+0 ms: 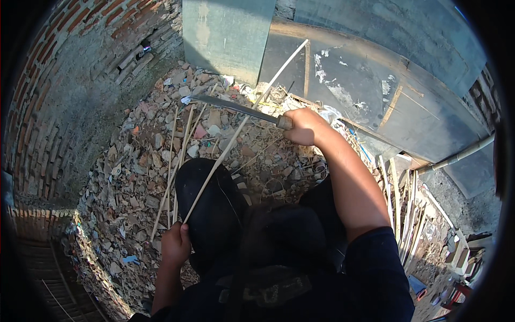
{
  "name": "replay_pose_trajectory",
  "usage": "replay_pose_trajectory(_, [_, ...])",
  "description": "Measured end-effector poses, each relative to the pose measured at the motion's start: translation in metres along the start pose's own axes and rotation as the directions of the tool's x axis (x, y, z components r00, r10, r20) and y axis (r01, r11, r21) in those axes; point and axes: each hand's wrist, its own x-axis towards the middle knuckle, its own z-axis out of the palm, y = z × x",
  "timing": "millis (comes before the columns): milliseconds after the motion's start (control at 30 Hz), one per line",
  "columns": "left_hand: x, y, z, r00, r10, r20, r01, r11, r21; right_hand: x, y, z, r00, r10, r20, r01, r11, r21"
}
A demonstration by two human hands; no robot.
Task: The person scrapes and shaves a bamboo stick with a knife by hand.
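Rubble of broken brick and stone (139, 161) covers the ground, hemmed by a curved red brick wall (48, 107) on the left and dark grey metal sheets (365, 80) at the far edge, leaving little open room. One long pale bamboo strip (236, 129) slants across a black-clad knee (209, 209). The left hand (176, 244) is closed around its lower end. The right hand (301, 126) grips the handle of one dark long-bladed machete (230, 105), whose blade crosses the strip. Several more split bamboo strips (174, 172) lie on the rubble just left of the knee, and a pile of them (407, 209) lies at the right edge.
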Motion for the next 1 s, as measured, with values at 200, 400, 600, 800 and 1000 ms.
replay_pose_trajectory(200, [-0.001, -0.004, 0.008, 0.987, 0.084, -0.135, -0.078, 0.996, 0.049, 0.002, -0.004, -0.014, 0.996, 0.003, 0.085, 0.003, 0.998, -0.07])
replay_pose_trajectory(400, [0.002, -0.001, -0.006, 1.0, -0.018, -0.002, 0.018, 0.999, -0.035, 0.001, -0.032, -0.008, 0.984, 0.111, 0.141, -0.104, 0.993, -0.057])
replay_pose_trajectory(600, [-0.001, 0.001, -0.001, 0.995, 0.053, -0.09, -0.048, 0.997, 0.06, 0.01, -0.005, -0.006, 0.987, 0.109, 0.12, -0.096, 0.989, -0.109])
replay_pose_trajectory(800, [0.004, -0.003, -0.008, 0.999, 0.009, -0.033, -0.008, 0.999, 0.043, 0.002, -0.013, -0.002, 0.992, 0.121, 0.024, -0.117, 0.987, -0.11])
replay_pose_trajectory(1000, [-0.003, -0.002, -0.005, 0.999, 0.03, -0.035, -0.029, 0.999, 0.033, 0.002, 0.004, -0.012, 0.989, 0.143, 0.045, -0.145, 0.989, 0.027])
